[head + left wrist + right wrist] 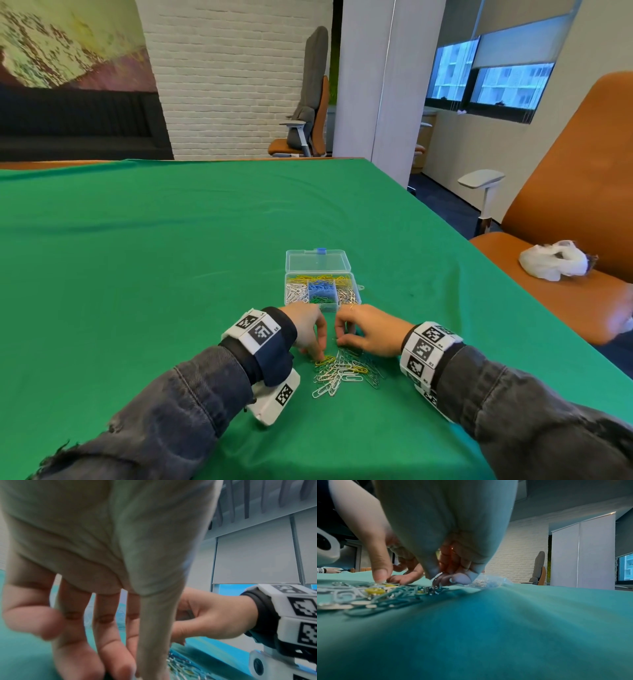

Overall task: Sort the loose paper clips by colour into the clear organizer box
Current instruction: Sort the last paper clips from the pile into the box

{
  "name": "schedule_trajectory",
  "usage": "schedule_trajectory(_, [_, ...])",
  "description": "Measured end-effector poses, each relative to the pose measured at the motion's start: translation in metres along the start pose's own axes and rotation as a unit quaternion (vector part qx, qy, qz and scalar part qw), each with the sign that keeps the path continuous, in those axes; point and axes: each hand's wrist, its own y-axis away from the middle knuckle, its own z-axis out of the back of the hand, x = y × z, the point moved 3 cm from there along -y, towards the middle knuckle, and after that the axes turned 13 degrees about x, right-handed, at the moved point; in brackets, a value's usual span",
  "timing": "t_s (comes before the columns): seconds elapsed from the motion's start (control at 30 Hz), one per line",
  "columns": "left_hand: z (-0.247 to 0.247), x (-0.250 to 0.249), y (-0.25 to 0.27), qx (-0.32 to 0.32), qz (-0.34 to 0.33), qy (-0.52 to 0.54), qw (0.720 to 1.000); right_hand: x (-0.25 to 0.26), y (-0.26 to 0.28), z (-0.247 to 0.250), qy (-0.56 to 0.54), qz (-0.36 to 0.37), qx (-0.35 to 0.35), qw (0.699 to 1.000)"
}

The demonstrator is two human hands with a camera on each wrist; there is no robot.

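A loose pile of paper clips (344,371) lies on the green cloth of the table (171,257), close to the near edge and a little toward the right edge. Most clips in the pile are white or silver; a few are yellow or dark green.

The left hand (306,330) reaches down onto the far left side of the pile. Its fingers (317,353) point downward, nearly straight, with the tips touching a yellow clip (325,359). Whether they pinch it cannot be told.

The right hand (368,332) sits at the far right side of the pile, fingers curled narrowly together. In the right wrist view its thumb and fingertips (460,579) pinch a silver clip (436,580) that hangs down onto the pile.

Just beyond both hands, further from the near edge, stands the clear organizer box (322,291) with its lid (317,262) open and tipped back. Its compartments hold sorted clips: yellow along the back, white at left, blue in the middle, silver at right, green at front centre.

Both wrists wear white bands (251,330) printed with black square markers. Small characters beside the markers are too small to read.

An orange chair (565,205) stands past the table's right edge, with a crumpled white bag (555,260) on its seat.
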Motion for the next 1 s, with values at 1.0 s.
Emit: schedule_trajectory(1.0, [0.017,0.015,-0.002,-0.052,-0.039,0.088,0.994,-0.003,0.0,0.004,0.008,-0.018,-0.048,0.999])
